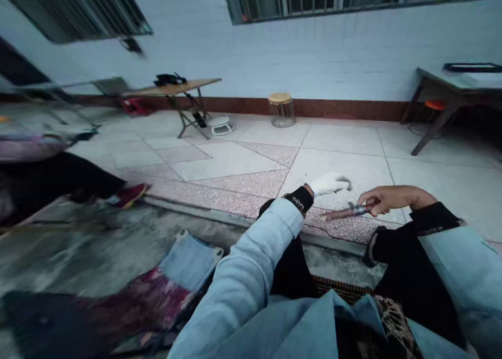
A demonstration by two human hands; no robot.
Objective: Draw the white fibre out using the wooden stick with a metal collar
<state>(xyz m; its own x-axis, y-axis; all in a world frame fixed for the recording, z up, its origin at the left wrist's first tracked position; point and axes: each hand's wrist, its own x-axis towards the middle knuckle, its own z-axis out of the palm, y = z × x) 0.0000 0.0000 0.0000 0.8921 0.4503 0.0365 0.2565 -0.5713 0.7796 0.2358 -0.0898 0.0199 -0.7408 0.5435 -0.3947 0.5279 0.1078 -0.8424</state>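
My left hand [328,184] wears a white glove with dark fingertips and reaches out over the tiled floor. Its fingers look extended and slightly bent, a little blurred, and I see nothing held in them. Bare, my right hand [386,199] is closed around one end of a short brown wooden stick-like tool [340,214] with a silvery band wrapped near the grip. The tool's pale tip points left, below the gloved hand and apart from it. A thin dark cord or line [323,232] runs along the floor edge beneath the tool.
A raised floor edge [196,208] crosses before my knees. At lower left lies a patterned cloth bundle [188,262]; beyond it, another person's leg and red shoe [131,194]. Along the wall stand a wooden stool [280,99], a folding table [184,87] and a desk [451,87].
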